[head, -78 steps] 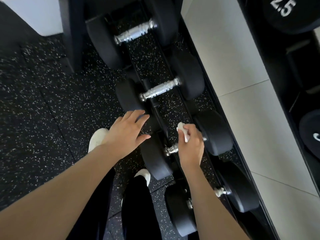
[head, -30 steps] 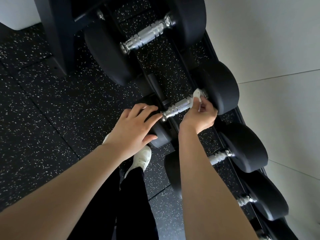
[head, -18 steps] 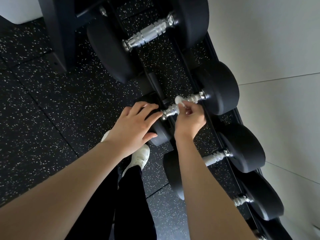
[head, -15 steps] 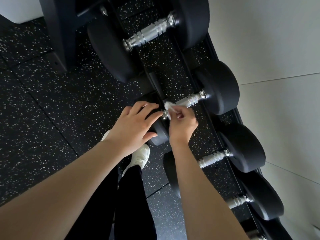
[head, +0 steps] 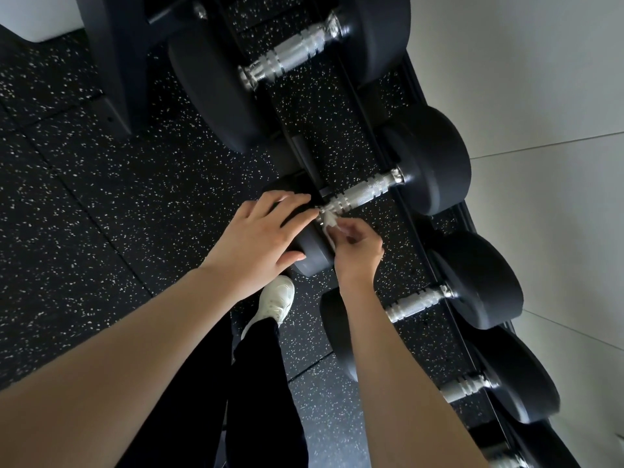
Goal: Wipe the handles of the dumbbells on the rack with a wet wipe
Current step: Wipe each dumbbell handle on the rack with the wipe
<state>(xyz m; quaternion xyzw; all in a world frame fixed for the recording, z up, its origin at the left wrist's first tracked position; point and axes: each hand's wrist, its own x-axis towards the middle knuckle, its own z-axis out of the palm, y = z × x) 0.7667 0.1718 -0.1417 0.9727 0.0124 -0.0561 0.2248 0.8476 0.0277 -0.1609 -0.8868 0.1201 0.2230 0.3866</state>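
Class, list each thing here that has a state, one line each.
dumbbell being wiped: lying on the rack, handle mostly uncovered.
left hand: flat on that dumbbell's near head.
right hand: pinching the wet wipe.
wet wipe: crumpled, at the handle's near end.

Black gym gear, chrome grips, one scrap of white.

On my feed the dumbbell heads [head: 435, 163] read matte black, and the rack [head: 111, 62] matches them. Each handle [head: 364, 192] is bright silver, banded with darker ringed grooves. The wet wipe [head: 329, 219] is white, a little grey where it folds. The floor [head: 101, 197] is black, flecked all over with small white speckles and cut by thin straight seams. The wall [head: 540, 79] is plain pale grey-white, crossed by fine dark joint lines. Low in my view I see a white shoe [head: 275, 298] and plain black trousers [head: 260, 400].
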